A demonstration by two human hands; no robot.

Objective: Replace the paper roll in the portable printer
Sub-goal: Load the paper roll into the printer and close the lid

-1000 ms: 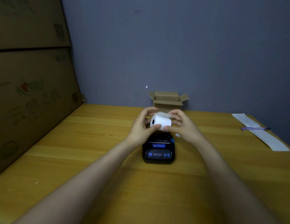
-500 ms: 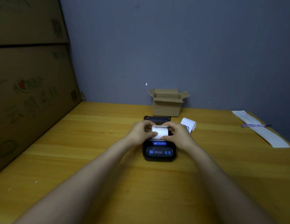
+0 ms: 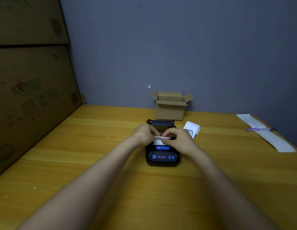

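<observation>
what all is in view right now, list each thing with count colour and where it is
portable printer: 1, black with blue buttons, table centre, lid open at the back
paper roll: 1, white, in the printer's bay under the fingers
second paper roll: 1, white, on the table right of the printer
small cardboard box: 1, brown, flaps open, behind the printer by the wall
paper strip: 1, white, far right of the table
pen: 1, purple, lying across the strip
large cartons: 2, brown, stacked at left
table: 1, yellow wood
left hand: 1, on the roll's left end
right hand: 1, pinching the paper's loose edge
</observation>
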